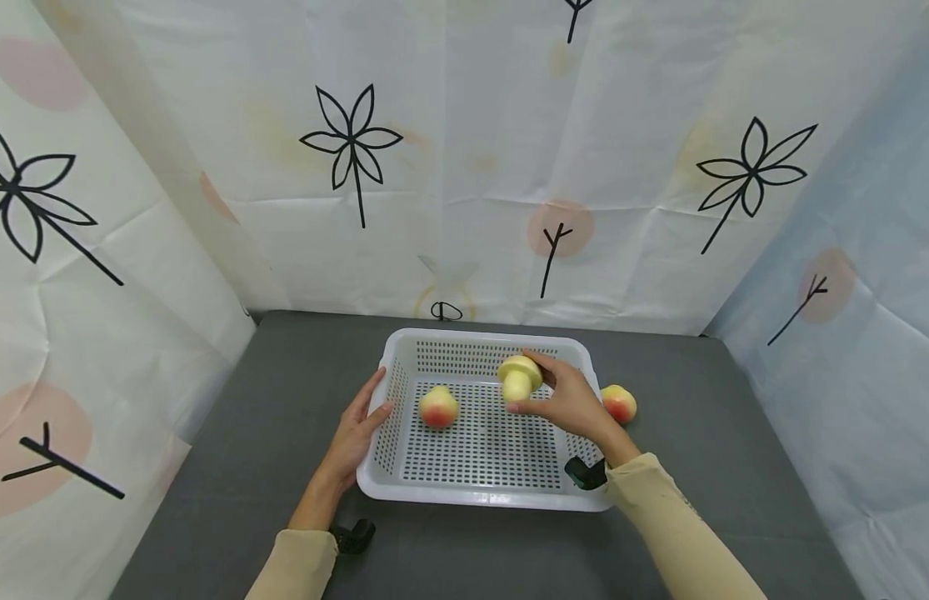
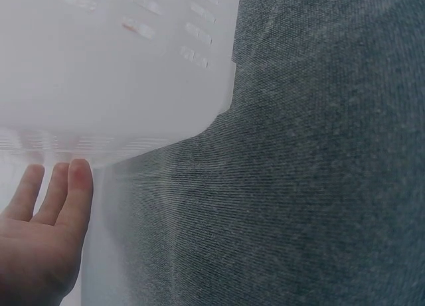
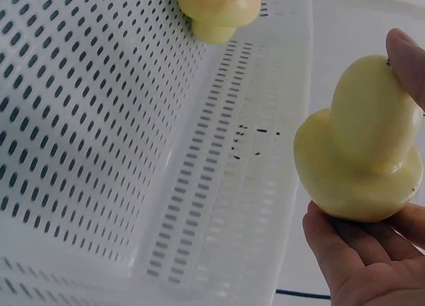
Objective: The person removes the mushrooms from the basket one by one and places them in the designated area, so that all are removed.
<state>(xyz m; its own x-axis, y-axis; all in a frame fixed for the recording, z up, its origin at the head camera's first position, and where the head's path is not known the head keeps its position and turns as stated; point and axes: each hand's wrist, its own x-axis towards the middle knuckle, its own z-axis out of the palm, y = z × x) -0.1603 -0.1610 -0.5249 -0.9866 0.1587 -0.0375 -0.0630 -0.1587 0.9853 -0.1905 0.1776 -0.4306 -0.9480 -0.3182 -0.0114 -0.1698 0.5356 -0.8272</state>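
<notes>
A yellow toy mushroom (image 1: 518, 379) is pinched between the thumb and fingers of my right hand (image 1: 565, 398), above the right half of a white plastic basket (image 1: 482, 500). The right wrist view shows the thumb at the tip of its stem (image 3: 375, 113) and the fingers against the cap (image 3: 358, 193). My left hand (image 1: 352, 437) holds the basket's left rim, thumb over the edge. In the left wrist view its straight fingers (image 2: 73, 193) reach the outer wall. On the basket floor lies a red-and-yellow mushroom (image 1: 438, 407), its stem visible in the right wrist view (image 3: 219, 7).
Another rounded red-and-yellow piece (image 1: 619, 404) sits on the dark grey table (image 1: 464, 550), just outside the basket's right wall. White printed cloth (image 1: 464, 167) hangs behind the table and on both sides. A black wrist camera (image 1: 584, 472) overlaps the basket's front right corner.
</notes>
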